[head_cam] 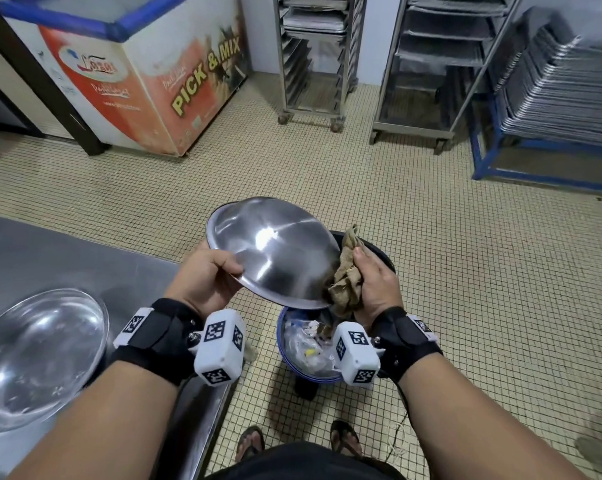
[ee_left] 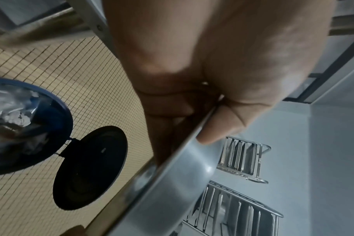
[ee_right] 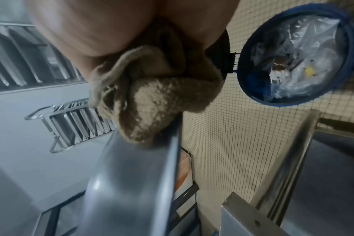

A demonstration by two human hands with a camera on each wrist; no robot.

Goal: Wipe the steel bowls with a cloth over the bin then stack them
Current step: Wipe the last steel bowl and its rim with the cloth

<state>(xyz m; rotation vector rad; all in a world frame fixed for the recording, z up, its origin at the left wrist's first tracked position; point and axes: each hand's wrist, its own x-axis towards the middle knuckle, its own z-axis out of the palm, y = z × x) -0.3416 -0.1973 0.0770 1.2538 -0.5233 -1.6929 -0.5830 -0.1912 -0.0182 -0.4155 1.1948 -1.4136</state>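
Observation:
A steel bowl [head_cam: 275, 251] is held upside down and tilted over the open blue bin [head_cam: 285, 344]. My left hand [head_cam: 207, 275] grips its near rim [ee_left: 184, 146], thumb on the outer side. My right hand [head_cam: 372, 278] holds a bunched brown cloth [head_cam: 344, 278] pressed against the bowl's right edge; in the right wrist view the cloth [ee_right: 152, 99] wraps over the rim of the bowl [ee_right: 131, 183]. A second shiny steel bowl [head_cam: 39, 355] sits upright on the steel table [head_cam: 50, 251] at the left.
The bin [ee_left: 30, 124] holds plastic rubbish and its black lid [ee_left: 91, 167] hangs open behind it. A chest freezer [head_cam: 136, 71] stands at the back left, tray racks [head_cam: 313, 57] and stacked trays [head_cam: 562, 91] at the back and right. Tiled floor lies between.

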